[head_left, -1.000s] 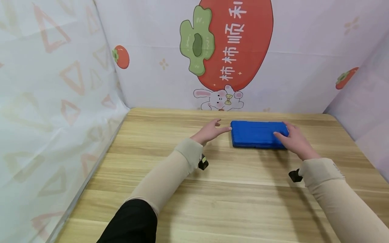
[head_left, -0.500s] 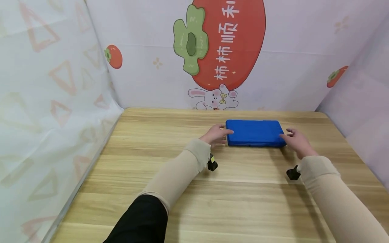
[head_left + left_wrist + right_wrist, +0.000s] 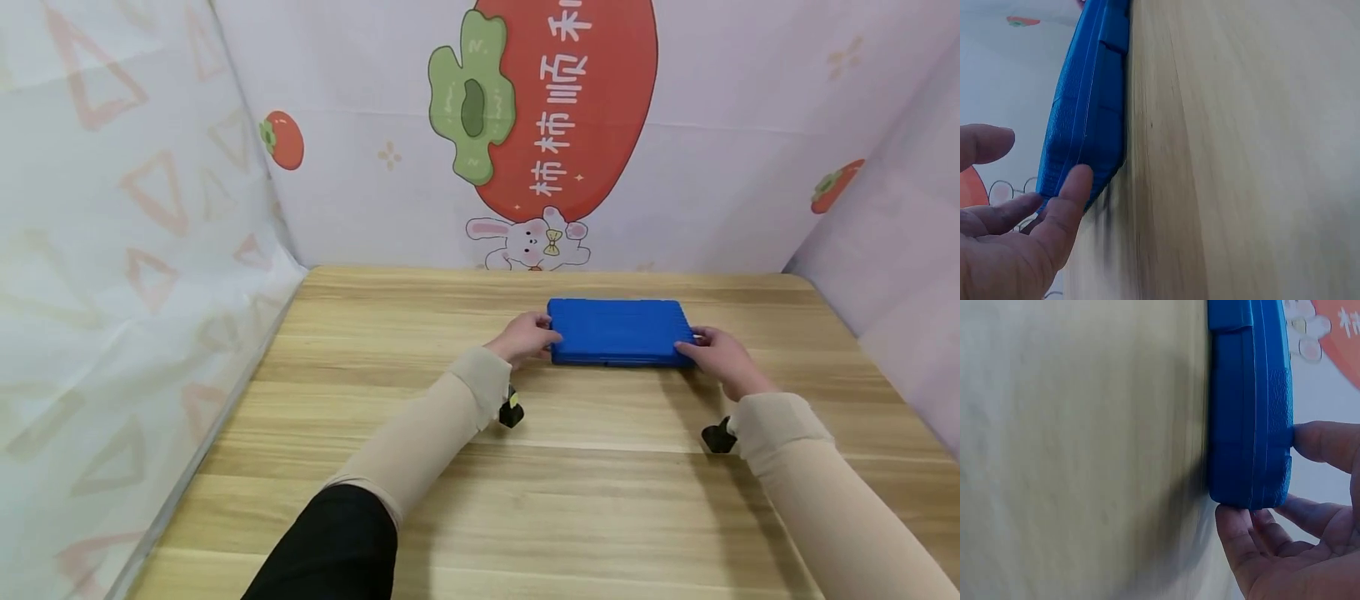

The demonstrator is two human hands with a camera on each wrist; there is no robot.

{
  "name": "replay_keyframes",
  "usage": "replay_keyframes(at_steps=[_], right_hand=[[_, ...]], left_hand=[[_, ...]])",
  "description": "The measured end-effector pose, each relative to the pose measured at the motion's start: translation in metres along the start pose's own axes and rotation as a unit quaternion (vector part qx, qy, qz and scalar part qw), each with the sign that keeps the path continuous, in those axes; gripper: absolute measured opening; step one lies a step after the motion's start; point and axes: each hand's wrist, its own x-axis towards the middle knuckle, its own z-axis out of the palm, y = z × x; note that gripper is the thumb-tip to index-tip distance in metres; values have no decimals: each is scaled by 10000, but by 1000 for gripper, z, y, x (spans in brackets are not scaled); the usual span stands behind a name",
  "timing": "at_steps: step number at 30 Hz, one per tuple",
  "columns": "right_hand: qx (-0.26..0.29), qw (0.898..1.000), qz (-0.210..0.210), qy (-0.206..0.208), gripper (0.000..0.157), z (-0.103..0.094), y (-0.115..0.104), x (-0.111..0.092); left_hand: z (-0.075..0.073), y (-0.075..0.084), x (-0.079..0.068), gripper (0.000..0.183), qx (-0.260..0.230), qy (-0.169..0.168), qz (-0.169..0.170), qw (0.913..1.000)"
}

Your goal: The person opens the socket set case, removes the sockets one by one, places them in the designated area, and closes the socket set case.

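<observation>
A flat, closed blue plastic case (image 3: pixel 618 332) lies on the wooden table near its back edge. Its long front side with a raised tab shows in both wrist views. My left hand (image 3: pixel 522 337) is at the case's left end. In the left wrist view its fingertips (image 3: pixel 1077 181) meet that end, while the thumb (image 3: pixel 988 145) stands apart from the lid. At the opposite end, my right hand (image 3: pixel 722 358) holds the corner: the thumb (image 3: pixel 1319 440) presses the lid and the fingers (image 3: pixel 1238 534) bear on the end face.
The wooden table (image 3: pixel 570 500) stretches toward me. Behind it hangs a printed cloth (image 3: pixel 360 200), and another patterned cloth (image 3: pixel 150 333) borders the left side. Small black devices (image 3: pixel 512 410) sit at both wrists.
The blue case has slid a little to the left. My left hand has come up to its left end, and my right hand has moved left, its fingers now against the right end.
</observation>
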Motion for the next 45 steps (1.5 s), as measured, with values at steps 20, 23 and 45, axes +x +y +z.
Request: replay_keyframes(at_steps=[20, 23, 45], right_hand=[[34, 9990, -400, -199, 73, 53, -33, -7], [108, 9986, -458, -239, 74, 59, -36, -8], [65, 9978, -644, -157, 71, 87, -51, -6]], left_hand=[[-59, -25, -36, 49, -737, 110, -436, 9963], [-67, -27, -39, 49, -616, 178, -415, 9971], [-91, -35, -61, 49, -425, 396, -471, 9972]])
